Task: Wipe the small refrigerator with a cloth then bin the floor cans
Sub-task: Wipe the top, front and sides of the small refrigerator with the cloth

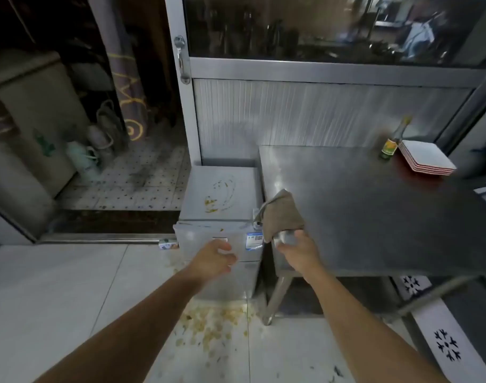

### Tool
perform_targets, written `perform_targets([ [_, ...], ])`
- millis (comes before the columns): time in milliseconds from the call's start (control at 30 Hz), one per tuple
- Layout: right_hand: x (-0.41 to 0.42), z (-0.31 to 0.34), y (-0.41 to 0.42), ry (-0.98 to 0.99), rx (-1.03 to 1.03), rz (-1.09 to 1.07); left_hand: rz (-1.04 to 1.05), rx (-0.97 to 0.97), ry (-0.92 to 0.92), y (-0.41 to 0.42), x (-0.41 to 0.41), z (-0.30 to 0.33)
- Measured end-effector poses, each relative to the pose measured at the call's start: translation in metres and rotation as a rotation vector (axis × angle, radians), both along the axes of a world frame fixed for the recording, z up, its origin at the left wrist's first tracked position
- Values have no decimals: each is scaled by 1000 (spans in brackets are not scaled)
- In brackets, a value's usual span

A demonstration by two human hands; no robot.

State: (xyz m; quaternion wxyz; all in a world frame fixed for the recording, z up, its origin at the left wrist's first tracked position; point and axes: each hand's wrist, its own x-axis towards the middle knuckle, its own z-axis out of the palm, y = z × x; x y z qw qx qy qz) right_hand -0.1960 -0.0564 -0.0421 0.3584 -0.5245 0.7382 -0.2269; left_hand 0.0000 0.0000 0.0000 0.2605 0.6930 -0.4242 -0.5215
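The small grey refrigerator (222, 200) stands on the floor left of a steel table, with yellow-brown stains on its top. My right hand (298, 248) grips a brown-grey cloth (281, 214) at the table's front left corner, right beside the refrigerator's top right edge. Held in front of the refrigerator's door, my left hand (215, 258) has its fingers apart and nothing in them. One small can or carton (167, 243) lies on the floor by the refrigerator's left side. No bin is in view.
The steel table (374, 217) carries a dark bottle (392, 142) and a stack of white plates (426, 157) at its far right. Yellow spilled bits (217, 322) cover the white tiles in front of the refrigerator. A doorway with bags and a cabinet opens at the left.
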Motion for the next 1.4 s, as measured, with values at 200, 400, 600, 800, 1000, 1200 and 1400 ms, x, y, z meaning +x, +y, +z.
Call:
perform_targets([
  [200, -12, -27, -83, 230, -52, -143, -16, -19, -75, -69, -1, -19],
  [400, -2, -53, -116, 437, 40, -216, 1, -8, -69, -99, 0, -26],
  [600, 21, -44, -124, 276, -91, -192, -56, -39, -85, -108, 23, -20],
  [800, 81, 9, -123, -226, -266, -11, -56, -47, -130, -117, 71, -5],
  [1000, 155, 63, -112, -502, -179, 172, 168, 4, 149, -131, 143, 10],
  [1200, 208, 74, -104, -396, -111, 258, 202, 39, 494, -144, 197, 12],
  [1400, 208, 46, -113, -448, 66, 167, 71, 5, 330, -166, 221, -7],
])
